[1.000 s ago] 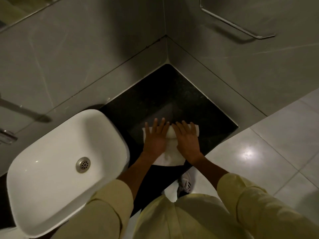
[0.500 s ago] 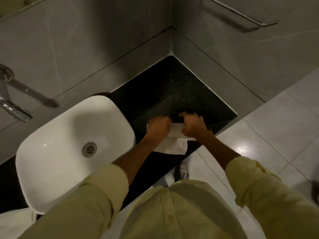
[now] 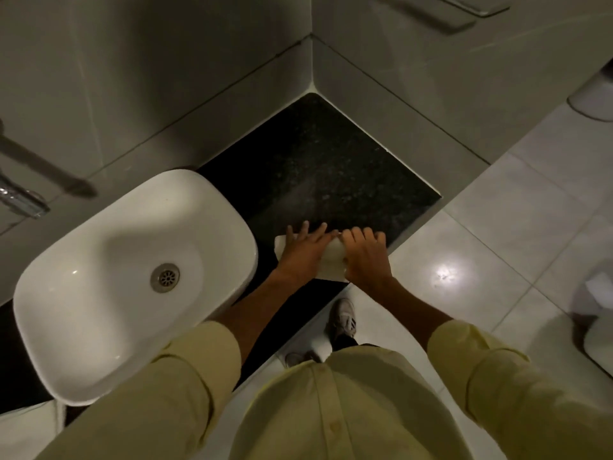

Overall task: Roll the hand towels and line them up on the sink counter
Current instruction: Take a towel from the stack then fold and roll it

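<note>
A white hand towel (image 3: 331, 264) lies on the black stone sink counter (image 3: 325, 167), close to its front edge. My left hand (image 3: 303, 252) rests flat on the towel's left half with fingers spread. Beside it, my right hand (image 3: 366, 255) presses on the right half, fingers slightly curled over the towel's far, thicker fold. Most of the towel is hidden under both hands; only a left corner and a strip between the hands show.
A white basin (image 3: 109, 277) sits on the counter left of the towel, with a chrome tap (image 3: 23, 199) at the far left. Grey tiled walls meet in the corner behind. A towel bar (image 3: 464, 9) hangs top right. White fixtures (image 3: 593, 97) stand at the right edge.
Both hands were clenched on the towel's rolled edge half a second ago; now they lie flatter on it with fingers extended. The towel's near flap looks shorter.
</note>
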